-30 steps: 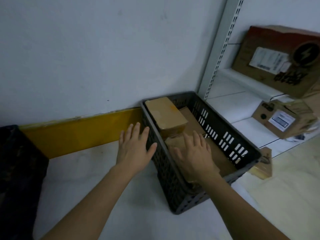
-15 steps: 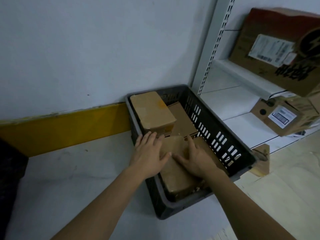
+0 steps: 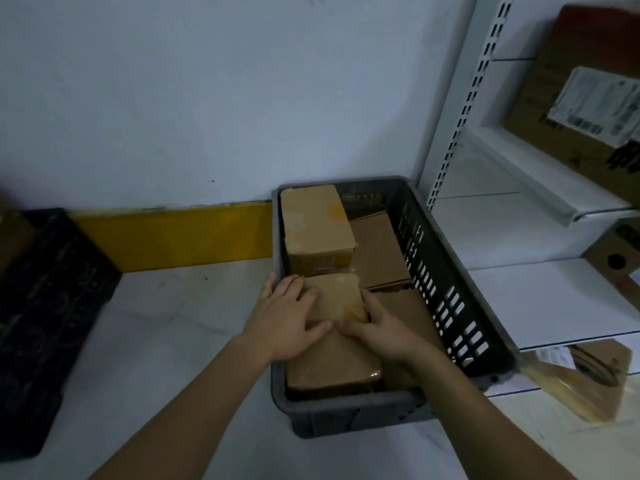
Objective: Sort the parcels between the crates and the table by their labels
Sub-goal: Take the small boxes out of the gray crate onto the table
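A grey slotted crate (image 3: 446,271) stands on the white table against the wall and holds several brown cardboard parcels. The near-left parcel (image 3: 334,362) lies flat in it. My left hand (image 3: 287,317) grips that parcel's left side and my right hand (image 3: 381,327) grips its right side, thumbs on top. A taller taped parcel (image 3: 315,230) stands at the crate's far left. Flat parcels (image 3: 377,251) lie to the right, partly hidden under my right hand. No labels show on the crate's parcels.
A black crate (image 3: 41,306) sits at the left edge of the table (image 3: 166,341). A yellow strip runs along the wall. White shelving (image 3: 540,299) on the right carries labelled cardboard boxes (image 3: 581,105). A tan packet (image 3: 575,386) lies below the crate's right corner.
My left hand has moved from outside the crate onto the near-left parcel. Both hands now clasp it, and the view has shifted so the crate sits more centred.
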The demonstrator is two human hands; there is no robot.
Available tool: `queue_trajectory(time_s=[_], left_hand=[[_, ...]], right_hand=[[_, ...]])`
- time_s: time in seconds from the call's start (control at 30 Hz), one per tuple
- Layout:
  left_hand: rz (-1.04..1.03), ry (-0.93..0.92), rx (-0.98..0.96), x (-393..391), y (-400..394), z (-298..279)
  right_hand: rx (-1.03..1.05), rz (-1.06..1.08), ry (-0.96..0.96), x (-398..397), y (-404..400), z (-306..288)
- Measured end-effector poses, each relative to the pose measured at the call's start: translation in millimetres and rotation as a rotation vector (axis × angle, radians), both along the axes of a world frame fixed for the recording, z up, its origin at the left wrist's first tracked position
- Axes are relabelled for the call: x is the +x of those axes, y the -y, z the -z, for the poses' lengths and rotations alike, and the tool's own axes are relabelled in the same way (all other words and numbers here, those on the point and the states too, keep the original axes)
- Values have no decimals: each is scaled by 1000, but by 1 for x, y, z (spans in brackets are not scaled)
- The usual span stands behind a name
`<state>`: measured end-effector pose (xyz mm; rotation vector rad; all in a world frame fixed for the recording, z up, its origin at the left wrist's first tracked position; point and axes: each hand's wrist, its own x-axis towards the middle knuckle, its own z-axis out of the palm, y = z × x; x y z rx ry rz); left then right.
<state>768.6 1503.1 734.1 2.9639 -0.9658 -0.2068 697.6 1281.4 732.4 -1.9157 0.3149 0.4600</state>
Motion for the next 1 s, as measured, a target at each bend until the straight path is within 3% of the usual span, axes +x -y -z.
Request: queue_trajectory(time_s=[0.23,0.33,0.47,0.53,0.67,0.83,1.0], left_hand=[[-68,22,-156,-8,0,4],[-166,-41,-410,-12,1,-4],[-360,-212,-881,-22,3,-30],[-421,-398,-1091,-26,3,-48],[-445,-723,-1305,-21,-7,-69],[-539,-638,-1409,-4,-30,-81],[-752,-622,-1522,9,-61,-81]], right_hand=[[121,60,8,-7,0,-8],[142,134,69,-13,1,-24],[161,278,187,-12,4,-49],[173,309,276,-9,5,-63],[177,305,370,5,-5,-85],[166,301,402,35,-16,-83],[-158,403,323,75,10,-40]])
